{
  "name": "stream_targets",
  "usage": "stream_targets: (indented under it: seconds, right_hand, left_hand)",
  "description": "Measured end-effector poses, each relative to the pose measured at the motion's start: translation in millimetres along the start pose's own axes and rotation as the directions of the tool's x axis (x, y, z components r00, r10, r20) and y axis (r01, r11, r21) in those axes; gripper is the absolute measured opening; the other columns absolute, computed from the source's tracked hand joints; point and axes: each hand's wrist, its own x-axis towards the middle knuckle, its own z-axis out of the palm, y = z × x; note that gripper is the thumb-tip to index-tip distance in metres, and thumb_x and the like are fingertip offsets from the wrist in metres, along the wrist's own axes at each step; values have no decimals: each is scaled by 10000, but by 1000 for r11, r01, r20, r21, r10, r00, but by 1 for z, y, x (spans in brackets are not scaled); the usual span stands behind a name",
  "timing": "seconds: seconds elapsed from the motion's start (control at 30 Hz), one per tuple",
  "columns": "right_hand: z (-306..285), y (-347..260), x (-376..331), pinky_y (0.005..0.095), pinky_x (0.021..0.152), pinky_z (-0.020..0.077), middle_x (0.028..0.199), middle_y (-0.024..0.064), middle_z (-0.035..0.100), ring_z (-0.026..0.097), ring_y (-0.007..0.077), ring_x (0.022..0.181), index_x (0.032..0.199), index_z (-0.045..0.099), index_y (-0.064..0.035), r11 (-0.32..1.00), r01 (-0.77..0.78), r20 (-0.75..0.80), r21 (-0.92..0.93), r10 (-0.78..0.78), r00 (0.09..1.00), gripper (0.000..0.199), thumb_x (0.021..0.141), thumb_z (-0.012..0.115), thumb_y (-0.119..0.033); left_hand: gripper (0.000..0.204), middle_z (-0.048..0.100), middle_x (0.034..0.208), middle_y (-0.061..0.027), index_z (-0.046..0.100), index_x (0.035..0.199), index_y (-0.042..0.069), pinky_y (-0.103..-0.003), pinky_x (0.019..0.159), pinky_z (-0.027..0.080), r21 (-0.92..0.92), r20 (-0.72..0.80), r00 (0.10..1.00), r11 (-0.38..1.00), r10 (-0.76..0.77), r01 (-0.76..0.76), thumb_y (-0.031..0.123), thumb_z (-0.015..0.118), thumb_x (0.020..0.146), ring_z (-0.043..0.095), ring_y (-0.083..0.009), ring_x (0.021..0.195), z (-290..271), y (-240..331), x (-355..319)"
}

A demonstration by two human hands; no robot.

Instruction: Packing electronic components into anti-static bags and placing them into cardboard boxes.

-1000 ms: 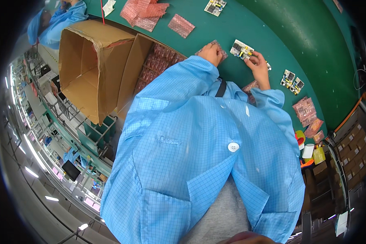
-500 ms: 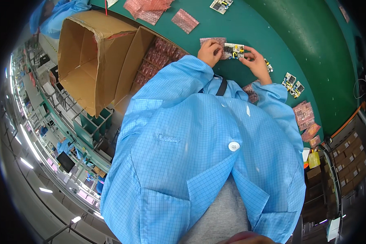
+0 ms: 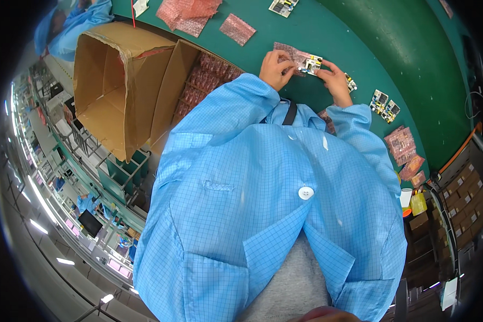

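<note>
My left hand (image 3: pixel 276 70) pinches the edge of a pink bubble-wrap bag (image 3: pixel 285 50). In my right hand (image 3: pixel 335 81) is a circuit board (image 3: pixel 315 63) with black, yellow and white parts, gripped by its right end. The board's left part sits inside the bag's mouth, and its right part sticks out. Just beyond my right hand another circuit board (image 3: pixel 351 82) lies on the green table, partly hidden. A pink bubble-wrap piece (image 3: pixel 327 121) shows between my body and right sleeve.
Two circuit boards (image 3: pixel 385 105) lie to the right, above several pink bubble-wrap pieces (image 3: pixel 401 145). More bags (image 3: pixel 190 15) and a single bag (image 3: pixel 237 29) lie at the far left. A cardboard box (image 3: pixel 198 83) of wrapped items stands left, its flaps raised. A co-worker's blue sleeve (image 3: pixel 83 27) shows beyond.
The circuit board has slid leftward into the bubble-wrap bag, so less of it shows. The bag has tilted, and my hands are closer together.
</note>
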Motion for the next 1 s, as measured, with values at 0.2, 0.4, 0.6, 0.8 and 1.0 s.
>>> stream_targets:
  seconds: [0.2, 0.4, 0.6, 0.8, 1.0]
  right_hand:
    - [13, 18, -11, 256, 729, 494, 931, 138, 685, 639, 156, 853, 1187, 493, -4, 994, 98, -19, 37, -98, 995, 486, 753, 710, -40]
    - [18, 20, -27, 256, 736, 504, 963, 161, 670, 642, 177, 880, 1144, 479, 16, 992, 74, 34, 101, -77, 996, 447, 759, 702, -34]
    - [35, 11, -55, 258, 769, 505, 989, 162, 662, 638, 186, 903, 1171, 462, 21, 964, 40, -160, 261, 3, 987, 436, 786, 665, -12]
    - [41, 28, -76, 186, 508, 406, 972, 83, 678, 570, 62, 667, 1194, 501, -40, 968, 55, -182, 243, -10, 983, 420, 807, 660, -71]
    - [56, 68, -89, 184, 433, 322, 866, 24, 673, 435, 26, 500, 1240, 492, -51, 933, 111, -155, 342, -61, 986, 442, 828, 641, -108]
  left_hand:
    - [132, 539, 1098, -87, 688, 783, 153, -415, 889, 371, 94, -55, 998, 995, 36, -30, 146, 740, 662, 466, -311, 1062, -1, 4, 7]
    - [140, 505, 1216, -85, 710, 785, 185, -463, 939, 310, 67, 14, 999, 997, 32, -33, 187, 751, 651, 398, -325, 1162, -5, 21, 5]
    - [105, 415, 1337, -100, 719, 783, 191, -475, 1022, 260, 33, 61, 998, 999, 30, -32, 185, 758, 686, 303, -348, 1274, -2, 24, -7]
    - [601, 430, 1280, -179, 391, 1254, 34, -315, 799, 509, -541, -97, 935, 806, -342, 239, 113, 737, 769, 448, -246, 1184, 4, 31, -15]
    - [540, 603, 1024, -142, 405, 1184, -23, -336, 677, 540, -642, 580, 669, 246, -464, 726, 142, 734, 788, 624, -213, 845, 5, -3, -46]
